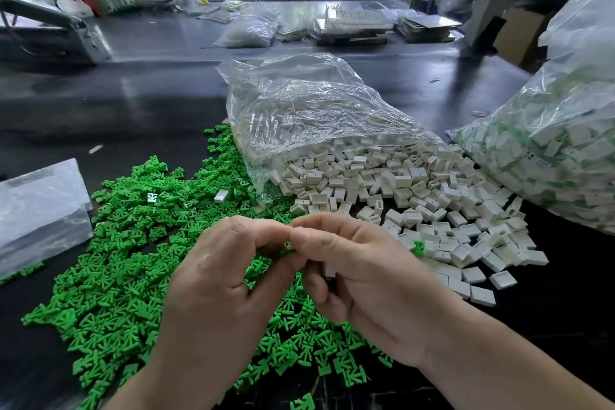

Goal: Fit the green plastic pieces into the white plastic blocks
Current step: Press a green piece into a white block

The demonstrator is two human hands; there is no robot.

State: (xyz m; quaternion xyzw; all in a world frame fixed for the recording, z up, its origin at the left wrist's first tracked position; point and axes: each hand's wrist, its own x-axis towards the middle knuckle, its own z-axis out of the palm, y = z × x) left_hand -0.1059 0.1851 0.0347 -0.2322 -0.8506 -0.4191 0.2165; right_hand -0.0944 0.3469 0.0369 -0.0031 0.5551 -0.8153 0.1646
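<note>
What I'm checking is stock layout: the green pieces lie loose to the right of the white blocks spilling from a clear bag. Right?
No: the head view shows the green pieces lying loose to the left of the white blocks, not the right. The blocks do spill from a clear bag.

Green pcs, white blocks, clear bag, black table.

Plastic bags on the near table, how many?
3: an open clear bag centre over the white blocks, a full bag far right, a flat bag far left. Others may be hidden.
</note>
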